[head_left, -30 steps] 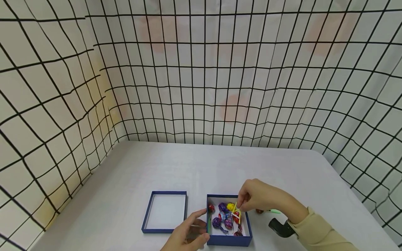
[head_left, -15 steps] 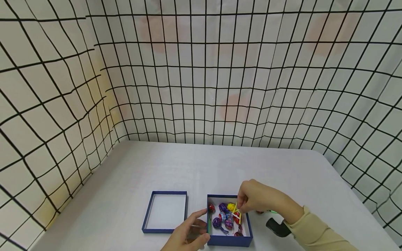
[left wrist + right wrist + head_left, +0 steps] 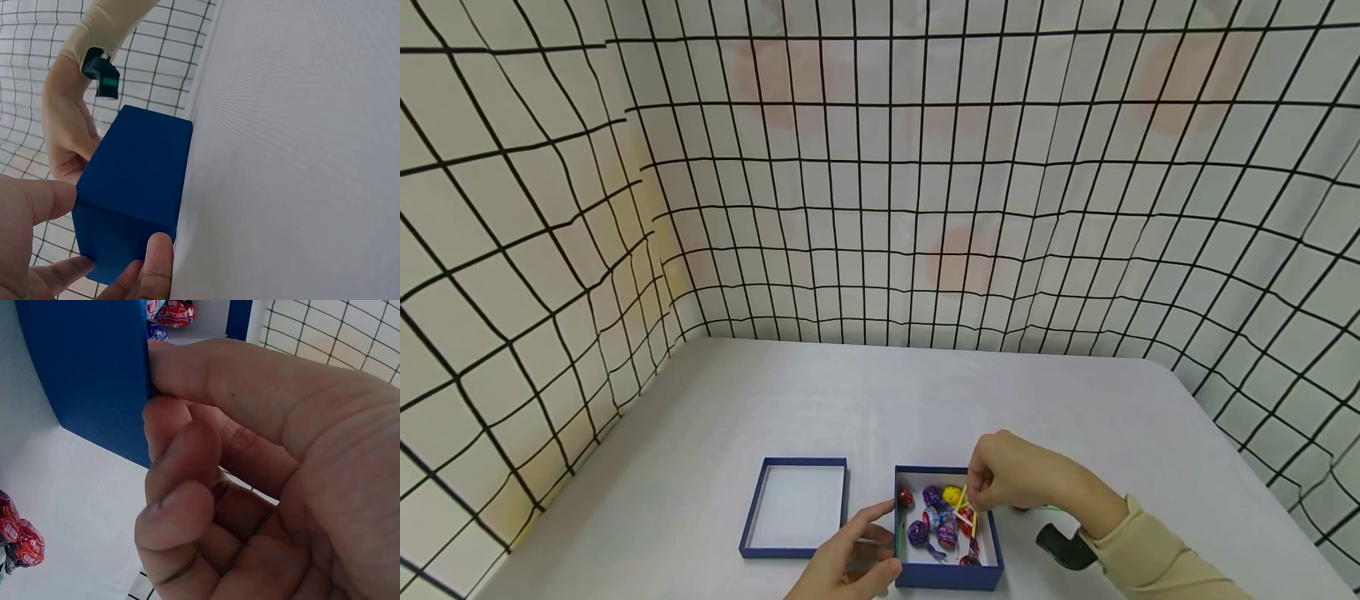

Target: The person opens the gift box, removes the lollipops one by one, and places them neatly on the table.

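An open blue box [image 3: 948, 576] with a white inside holds several wrapped lollipops, among them a purple one [image 3: 917, 532] and a yellow one [image 3: 952, 494]. My left hand [image 3: 853, 557] rests against the box's left side. Its thumb is at the front corner and its fingertips touch the left wall. Over the box's right rim, my right hand [image 3: 1003, 469] reaches in with curled fingers. It seems to pinch the yellow stick [image 3: 975, 523] of a lollipop whose head lies at the front right. In the right wrist view the box wall hides what is between thumb and forefinger.
A blue-rimmed lid [image 3: 793, 553] with a white inside lies to the left of the box. Red-wrapped lollipops [image 3: 22, 540] lie on the table outside the box's right wall, partly behind my right arm. Black netting [image 3: 890, 208] hangs over white cloth around the table.
The right sleeve and wrist have shifted slightly to the left since a second ago. Both hands stay at the box, and the lollipops inside look the same.
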### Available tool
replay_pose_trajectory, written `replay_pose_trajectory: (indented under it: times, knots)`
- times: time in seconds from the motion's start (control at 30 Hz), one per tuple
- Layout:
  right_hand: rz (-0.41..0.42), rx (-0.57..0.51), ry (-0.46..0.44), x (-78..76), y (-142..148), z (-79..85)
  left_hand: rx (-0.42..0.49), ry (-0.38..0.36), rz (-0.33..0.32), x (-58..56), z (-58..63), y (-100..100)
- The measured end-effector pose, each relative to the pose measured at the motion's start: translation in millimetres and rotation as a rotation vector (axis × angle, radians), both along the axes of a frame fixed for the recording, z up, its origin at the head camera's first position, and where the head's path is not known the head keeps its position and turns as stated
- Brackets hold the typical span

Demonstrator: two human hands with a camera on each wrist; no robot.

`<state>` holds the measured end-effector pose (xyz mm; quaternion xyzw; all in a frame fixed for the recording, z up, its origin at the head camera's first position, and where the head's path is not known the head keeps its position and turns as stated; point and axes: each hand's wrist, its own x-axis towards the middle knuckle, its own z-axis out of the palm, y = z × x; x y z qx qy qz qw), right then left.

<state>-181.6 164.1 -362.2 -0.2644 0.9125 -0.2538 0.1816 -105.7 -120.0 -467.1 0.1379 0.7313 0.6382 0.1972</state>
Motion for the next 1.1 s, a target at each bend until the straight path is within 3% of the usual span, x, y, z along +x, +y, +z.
replay_pose_trajectory:
  times: [0.63,1.1]
  knots:
    - [0.026,-0.106,-0.09,-1.6,13.4,2.1,-0.007,-0.004,0.001,-0.4,-0.8,-0.2]
    - [-0.08,-0.217,-0.134,-1.5,26.8,-2.5,-0.002,0.0,-0.001,-1.1,-1.8,-0.2]
